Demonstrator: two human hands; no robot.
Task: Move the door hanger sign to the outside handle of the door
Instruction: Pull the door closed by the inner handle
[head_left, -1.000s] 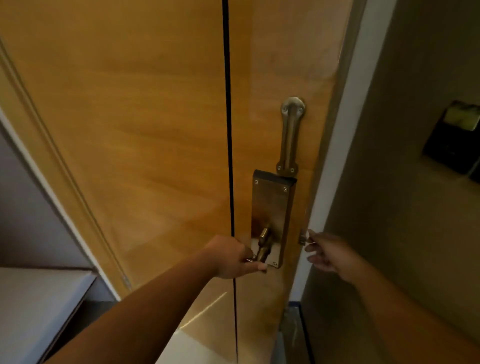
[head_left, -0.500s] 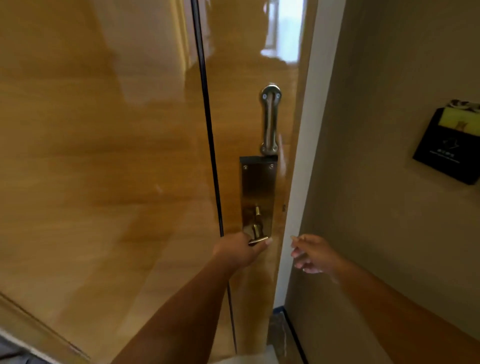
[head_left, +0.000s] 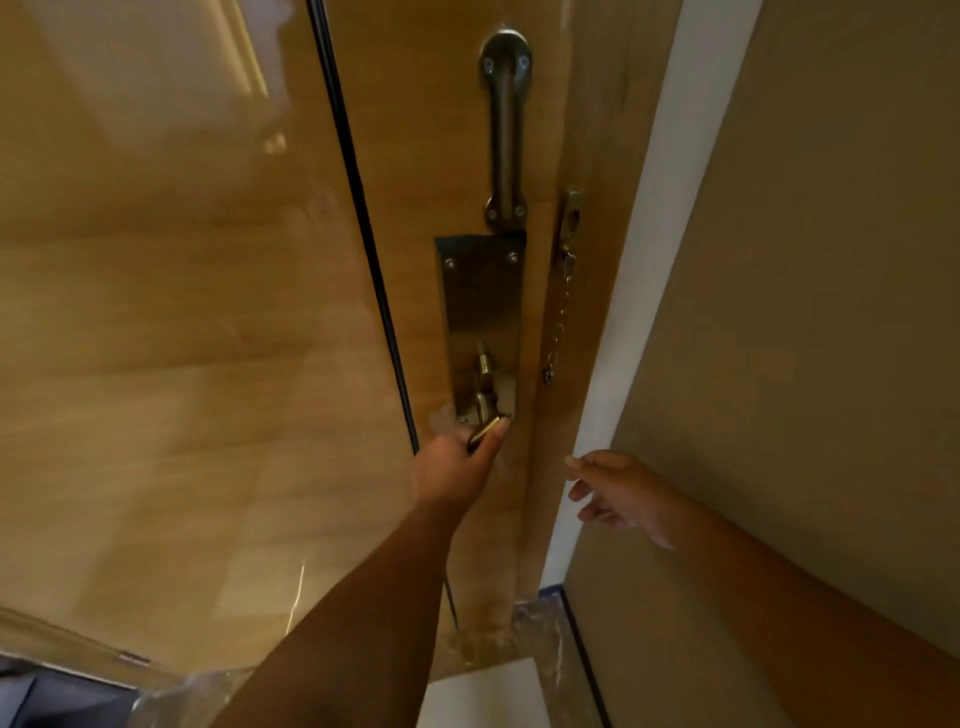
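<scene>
While drawing the wooden door inward, keep the left hand wrapped firmly round the brass lever handle, pressing down far enough to hold the latch back. Pull steadily, without jerking. Check the security chain: hanging loose from its fitting near the door edge, apparently unhooked, so probably no snag there. Keep the right hand, empty and with fingers loosely spread, just beside the white door frame, ready to catch the door edge on opening.

No door hanger sign anywhere in view: not on the lever, not in either hand. Hidden or elsewhere, cannot tell which. Outside handle likewise out of sight behind the door. By that reckoning, an early step, with the sign yet to be moved.

Counted, left to right:
- one door
- one black vertical groove
- one left hand
- one lever handle
- one metal lock plate
- one long bar fitting above the plate
- one chain
- one door frame
- one right hand
- one beige wall
</scene>
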